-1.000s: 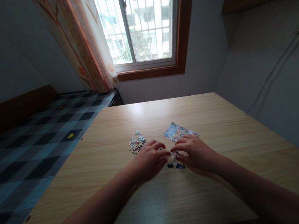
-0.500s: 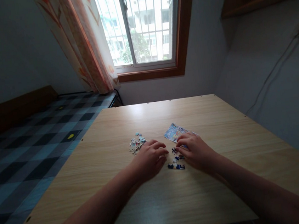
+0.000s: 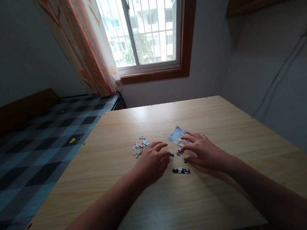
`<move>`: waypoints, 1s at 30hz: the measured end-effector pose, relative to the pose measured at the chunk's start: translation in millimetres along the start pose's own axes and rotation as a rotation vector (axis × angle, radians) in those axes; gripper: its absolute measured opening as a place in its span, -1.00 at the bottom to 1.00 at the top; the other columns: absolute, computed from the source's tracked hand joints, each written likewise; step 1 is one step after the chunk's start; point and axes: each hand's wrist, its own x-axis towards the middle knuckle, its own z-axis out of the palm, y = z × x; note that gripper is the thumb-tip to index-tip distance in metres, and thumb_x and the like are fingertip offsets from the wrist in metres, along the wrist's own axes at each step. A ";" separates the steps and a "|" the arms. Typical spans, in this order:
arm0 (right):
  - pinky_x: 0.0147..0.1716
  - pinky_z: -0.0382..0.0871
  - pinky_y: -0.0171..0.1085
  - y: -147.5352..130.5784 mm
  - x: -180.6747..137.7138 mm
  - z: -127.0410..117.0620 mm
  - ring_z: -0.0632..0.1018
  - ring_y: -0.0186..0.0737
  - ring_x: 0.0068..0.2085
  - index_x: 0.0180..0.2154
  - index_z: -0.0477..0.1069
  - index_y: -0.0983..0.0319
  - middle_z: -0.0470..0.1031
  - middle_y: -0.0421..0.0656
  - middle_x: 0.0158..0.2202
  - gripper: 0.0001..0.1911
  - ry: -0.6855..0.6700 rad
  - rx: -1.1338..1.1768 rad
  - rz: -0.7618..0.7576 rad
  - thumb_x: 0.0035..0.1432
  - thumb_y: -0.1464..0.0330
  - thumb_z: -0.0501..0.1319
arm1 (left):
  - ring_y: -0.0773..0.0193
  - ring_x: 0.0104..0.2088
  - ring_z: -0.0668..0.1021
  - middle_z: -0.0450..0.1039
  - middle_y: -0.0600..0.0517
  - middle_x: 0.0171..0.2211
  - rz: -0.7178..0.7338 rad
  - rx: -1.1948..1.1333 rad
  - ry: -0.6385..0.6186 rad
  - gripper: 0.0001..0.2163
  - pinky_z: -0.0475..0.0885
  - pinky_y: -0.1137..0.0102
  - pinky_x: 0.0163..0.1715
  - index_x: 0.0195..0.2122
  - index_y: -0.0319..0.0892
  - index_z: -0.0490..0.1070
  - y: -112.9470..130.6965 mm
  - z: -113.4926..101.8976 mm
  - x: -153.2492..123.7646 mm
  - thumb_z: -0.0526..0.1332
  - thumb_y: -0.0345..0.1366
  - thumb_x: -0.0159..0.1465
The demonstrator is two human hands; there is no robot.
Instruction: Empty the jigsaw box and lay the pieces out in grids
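My left hand (image 3: 153, 162) pinches a small dark-and-light jigsaw piece (image 3: 171, 156) between thumb and fingertips, just above the table. To the right, my right hand (image 3: 201, 149) has its fingers spread, with the thumb beside a small jigsaw piece (image 3: 186, 160) that it partly covers. Close to its index fingertip lies a purple-blue jigsaw piece (image 3: 178, 152). Nearer to me is a joined strip of dark blue jigsaw pieces (image 3: 181, 171). My right hand partly covers a blue picture sheet (image 3: 177, 135).
A heap of loose jigsaw pieces (image 3: 139, 147) lies beyond my left hand. All of this is on a light wooden table (image 3: 163, 209). A bed with a checked cover (image 3: 62, 132) stands along the left, and a window (image 3: 152, 27) is behind the table.
The pieces that lay between my hands above the strip have come apart; one is now in my left fingertips. My right hand's fingers have spread wider.
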 end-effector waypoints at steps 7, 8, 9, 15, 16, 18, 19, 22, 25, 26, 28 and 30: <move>0.25 -0.12 0.43 5.3 -1.1 -3.2 0.07 0.27 0.40 -0.08 0.56 0.02 0.28 -0.13 0.31 -0.71 -0.068 -0.016 0.049 0.12 0.31 0.37 | -0.02 0.30 0.27 0.31 -0.11 0.27 -0.076 0.086 -0.024 -0.65 0.19 -0.06 0.30 0.13 -0.09 0.42 -14.3 5.2 -1.0 0.23 -0.26 0.32; 0.24 -0.11 0.43 4.8 -0.4 -1.4 0.08 0.27 0.40 -0.11 0.58 0.02 0.28 -0.13 0.31 -0.75 -0.063 -0.013 0.055 0.13 0.30 0.36 | -0.03 0.31 0.27 0.30 -0.11 0.28 -0.090 0.104 -0.021 -0.65 0.17 -0.08 0.30 0.14 -0.08 0.42 -17.1 5.0 -1.1 0.23 -0.25 0.32; 0.24 -0.09 0.43 3.9 0.4 1.0 0.09 0.26 0.39 -0.13 0.58 0.03 0.29 -0.12 0.30 -0.79 -0.053 -0.009 0.060 0.14 0.30 0.35 | -0.03 0.31 0.26 0.29 -0.10 0.28 -0.105 0.119 -0.007 -0.66 0.17 -0.09 0.30 0.14 -0.07 0.42 -19.9 4.6 -0.9 0.22 -0.27 0.33; 0.24 -0.02 0.39 -0.7 4.1 17.6 0.11 0.19 0.39 -0.13 0.57 0.06 0.32 -0.11 0.28 -0.83 0.036 0.020 0.071 0.21 0.30 0.31 | 0.01 0.24 0.35 0.38 -0.11 0.20 -0.264 0.115 0.128 -0.66 0.27 -0.05 0.26 0.06 -0.11 0.48 -29.0 2.8 3.2 0.13 -0.49 0.29; 0.24 0.00 0.38 -0.5 4.4 19.0 0.11 0.17 0.40 -0.10 0.56 0.06 0.31 -0.11 0.29 -0.81 0.047 0.026 0.075 0.21 0.31 0.31 | 0.02 0.23 0.36 0.39 -0.11 0.19 -0.281 0.110 0.142 -0.65 0.28 -0.05 0.26 0.04 -0.11 0.49 -29.1 3.0 3.8 0.12 -0.50 0.28; 0.24 0.02 0.36 0.2 4.6 19.2 0.11 0.16 0.40 -0.06 0.54 0.04 0.28 -0.11 0.31 -0.75 0.049 0.031 0.077 0.21 0.35 0.30 | 0.04 0.22 0.38 0.41 -0.10 0.17 -0.283 0.103 0.161 -0.66 0.30 -0.03 0.25 0.01 -0.11 0.51 -28.8 3.9 4.4 0.10 -0.52 0.29; 0.24 0.02 0.37 0.4 4.5 18.3 0.10 0.16 0.40 -0.06 0.55 0.02 0.27 -0.12 0.32 -0.75 0.041 0.028 0.074 0.21 0.37 0.30 | 0.04 0.22 0.38 0.42 -0.10 0.16 -0.274 0.100 0.165 -0.66 0.31 -0.02 0.24 0.00 -0.11 0.52 -28.6 4.4 4.2 0.09 -0.51 0.30; 0.23 -0.03 0.41 -0.5 3.8 12.8 0.07 0.21 0.41 -0.15 0.60 0.00 0.27 -0.14 0.32 -0.81 0.010 0.007 0.076 0.21 0.35 0.30 | 0.03 0.24 0.37 0.41 -0.11 0.17 -0.241 0.097 0.157 -0.66 0.31 -0.03 0.24 -0.01 -0.10 0.53 -28.0 5.6 2.3 0.07 -0.51 0.31; 0.24 -0.07 0.42 -2.4 3.1 7.4 0.07 0.25 0.40 -0.24 0.62 0.05 0.27 -0.13 0.32 -0.90 -0.005 -0.028 0.108 0.18 0.30 0.33 | 0.00 0.25 0.35 0.40 -0.10 0.19 -0.236 0.104 0.158 -0.63 0.29 -0.08 0.24 0.00 -0.08 0.53 -27.7 5.3 0.2 0.11 -0.54 0.26; 0.25 -0.08 0.42 -2.9 3.0 6.3 0.06 0.25 0.41 -0.23 0.62 0.05 0.26 -0.12 0.33 -0.89 -0.003 -0.042 0.115 0.16 0.29 0.35 | -0.02 0.25 0.35 0.39 -0.10 0.19 -0.237 0.104 0.159 -0.62 0.29 -0.09 0.24 -0.01 -0.08 0.54 -27.5 4.9 -0.1 0.12 -0.55 0.25; 0.26 -0.11 0.41 -3.5 2.9 5.0 0.04 0.24 0.41 -0.12 0.60 0.02 0.21 -0.12 0.36 -0.76 0.002 -0.065 0.109 0.13 0.28 0.38 | -0.02 0.26 0.34 0.39 -0.10 0.20 -0.225 0.093 0.151 -0.62 0.28 -0.09 0.24 -0.01 -0.07 0.54 -25.9 3.9 -0.3 0.12 -0.55 0.24; 0.26 -0.13 0.42 -4.6 2.9 4.5 0.03 0.23 0.42 -0.01 0.56 -0.06 0.17 -0.13 0.38 -0.66 -0.007 -0.076 0.091 0.15 0.28 0.37 | 0.00 0.27 0.32 0.36 -0.08 0.22 -0.181 0.065 0.121 -0.62 0.27 -0.06 0.26 0.00 -0.04 0.54 -22.6 2.8 -0.1 0.14 -0.53 0.25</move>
